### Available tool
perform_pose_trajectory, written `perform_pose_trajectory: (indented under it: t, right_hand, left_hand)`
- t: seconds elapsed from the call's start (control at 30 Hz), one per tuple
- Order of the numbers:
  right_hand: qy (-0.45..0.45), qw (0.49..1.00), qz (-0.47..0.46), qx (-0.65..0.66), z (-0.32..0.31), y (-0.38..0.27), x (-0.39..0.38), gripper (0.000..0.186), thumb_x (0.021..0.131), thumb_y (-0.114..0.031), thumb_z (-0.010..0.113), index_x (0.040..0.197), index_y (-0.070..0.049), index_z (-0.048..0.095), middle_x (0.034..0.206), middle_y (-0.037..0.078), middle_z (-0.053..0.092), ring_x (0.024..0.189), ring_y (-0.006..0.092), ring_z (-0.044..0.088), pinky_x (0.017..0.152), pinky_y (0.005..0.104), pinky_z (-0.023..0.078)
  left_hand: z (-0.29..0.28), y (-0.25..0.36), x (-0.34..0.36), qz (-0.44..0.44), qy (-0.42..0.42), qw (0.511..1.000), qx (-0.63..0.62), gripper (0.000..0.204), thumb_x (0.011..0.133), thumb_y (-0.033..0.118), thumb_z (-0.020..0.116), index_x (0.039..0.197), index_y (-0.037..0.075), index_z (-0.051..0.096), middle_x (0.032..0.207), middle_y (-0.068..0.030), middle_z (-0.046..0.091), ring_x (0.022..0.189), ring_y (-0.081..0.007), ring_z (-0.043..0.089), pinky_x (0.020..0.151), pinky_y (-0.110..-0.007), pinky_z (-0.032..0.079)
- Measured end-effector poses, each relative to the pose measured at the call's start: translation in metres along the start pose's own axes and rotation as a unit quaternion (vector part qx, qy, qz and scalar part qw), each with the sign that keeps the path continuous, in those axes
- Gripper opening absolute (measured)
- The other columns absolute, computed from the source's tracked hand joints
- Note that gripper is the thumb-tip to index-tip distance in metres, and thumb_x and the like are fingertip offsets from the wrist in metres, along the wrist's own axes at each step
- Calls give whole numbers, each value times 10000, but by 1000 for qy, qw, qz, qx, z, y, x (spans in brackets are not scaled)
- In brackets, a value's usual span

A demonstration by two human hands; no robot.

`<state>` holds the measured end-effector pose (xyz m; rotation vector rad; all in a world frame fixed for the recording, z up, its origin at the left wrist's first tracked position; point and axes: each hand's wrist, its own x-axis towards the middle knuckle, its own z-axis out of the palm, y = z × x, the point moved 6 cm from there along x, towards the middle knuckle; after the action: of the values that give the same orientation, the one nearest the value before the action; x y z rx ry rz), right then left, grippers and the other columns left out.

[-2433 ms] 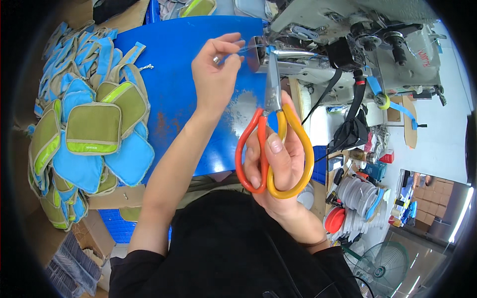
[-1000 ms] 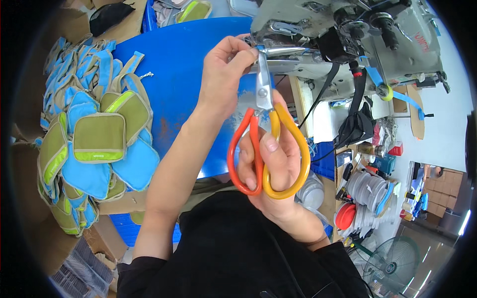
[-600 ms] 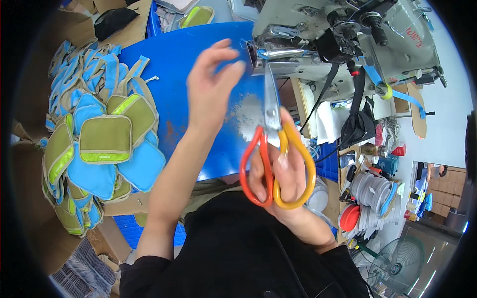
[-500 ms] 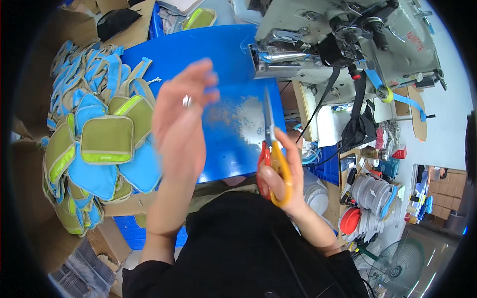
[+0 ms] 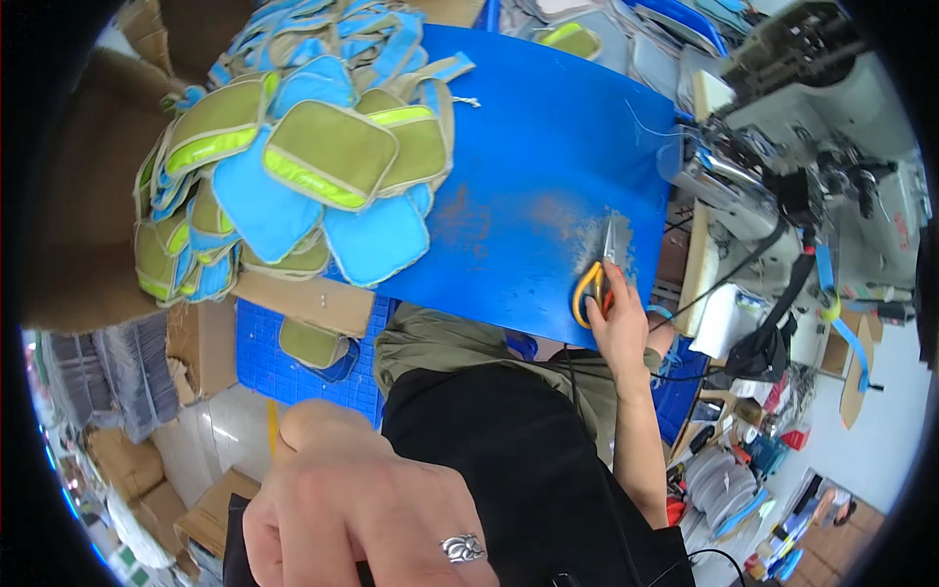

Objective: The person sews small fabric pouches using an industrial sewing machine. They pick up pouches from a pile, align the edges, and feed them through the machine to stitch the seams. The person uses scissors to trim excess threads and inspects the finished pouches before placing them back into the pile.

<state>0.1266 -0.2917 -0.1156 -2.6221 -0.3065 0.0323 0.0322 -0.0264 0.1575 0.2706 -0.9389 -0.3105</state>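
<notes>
My right hand (image 5: 621, 318) grips scissors (image 5: 593, 284) with orange handles, low over the right part of the blue table surface (image 5: 518, 245), blades pointing away from me. My left hand (image 5: 367, 504) is very close to the camera at the lower edge, its back and silver ring showing; its fingertips are out of frame, so what it holds, if anything, cannot be seen. A pile of olive-and-blue pouches with straps (image 5: 328, 147) covers the table's left part. The metal sewing machine (image 5: 753, 196) stands at the right, with a thin thread trailing onto the table.
A blue crate (image 5: 274, 372) with another pouch sits below the table. Cardboard boxes (image 5: 196, 357) and grey stacked material (image 5: 127, 382) are at the left. Tape rolls (image 5: 714, 489) and clutter lie at lower right. A tray of flat pieces (image 5: 655, 49) is behind the table.
My left hand has left the machine and come down close to the camera. My right hand has lowered the scissors away from the machine. The view has swung, moving the pouches up and rightward.
</notes>
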Motion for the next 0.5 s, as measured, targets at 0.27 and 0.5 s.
perform_pose_trajectory:
  t: [0.27,0.5]
  right_hand:
    - [8,999,-7,40,8,4,-13,485,852,-71,768,1324,-98,663,1190,174,578,1066,344,603,895,404,521]
    - [38,990,0,138,-2,-3,-10,483,866,24,719,1338,-50,646,1199,120,610,845,177,613,739,277,527]
  left_hand:
    - [3,-1,-1,98,115,985,82,277,1021,116,594,756,64,654,984,-166,761,615,-151,543,493,-235,411]
    - [-227,56,-64,-288,353,635,623,217,877,144,746,1061,28,744,952,-48,744,838,-105,675,761,-283,540]
